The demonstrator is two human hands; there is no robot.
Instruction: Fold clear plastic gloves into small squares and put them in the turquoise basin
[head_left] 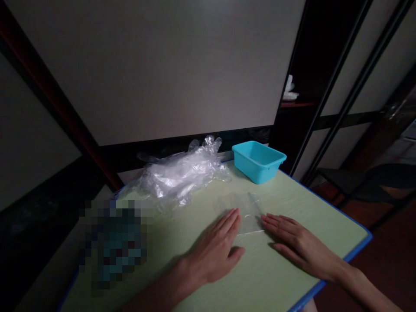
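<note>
A thin sheet of clear plastic (249, 219) lies flat on the pale green table, possibly a folded disposable glove; its exact shape is hard to make out. My left hand (221, 247) rests on its left side, fingers stretched out together and thumb apart. From the right, my right hand (294, 240) lies flat with its fingertips at the plastic's right edge. Neither hand grips anything. Beyond them is a loose heap of clear disposable plastic gloves (182, 173), with several glove fingers sticking up.
A turquoise plastic basin (260, 162) stands at the table's back right. At the left a dark greenish item (121, 247) is blurred by pixelation. The green table (312, 208) has a blue edge and stands against cabinet doors (195, 65). A dark chair (357, 182) is off to the right.
</note>
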